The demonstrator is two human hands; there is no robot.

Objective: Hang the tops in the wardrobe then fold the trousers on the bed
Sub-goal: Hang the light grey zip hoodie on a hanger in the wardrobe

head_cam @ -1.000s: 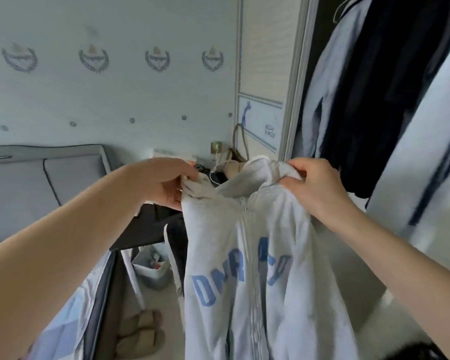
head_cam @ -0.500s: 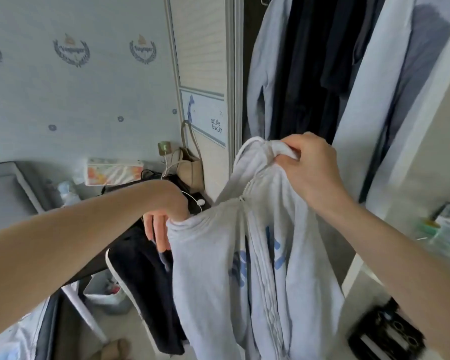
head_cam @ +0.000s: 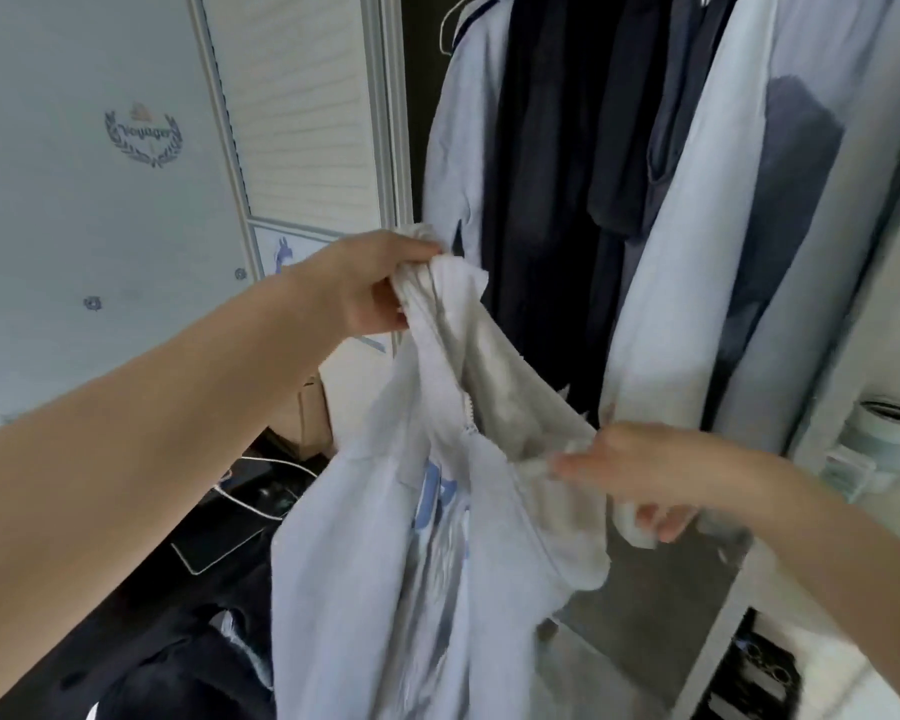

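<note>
Two hands grip your soft, crumpled white hoodie (head_cam: 385, 553): left hand (head_cam: 365, 288) bunches the hood, right hand (head_cam: 640, 475) pinches the shoulder; blue print half-hidden in folds.

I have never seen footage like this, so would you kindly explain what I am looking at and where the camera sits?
There is no machine here: a person wears one wide-angle camera on the head, looking forward and down at their own bare hands. The left hand grips the top of a pale zip-up hoodie with blue lettering, holding it up. The right hand holds the cloth lower down, at its open neck. Behind them stands an open wardrobe in which dark and pale tops hang. Dark clothing lies lower left.
</note>
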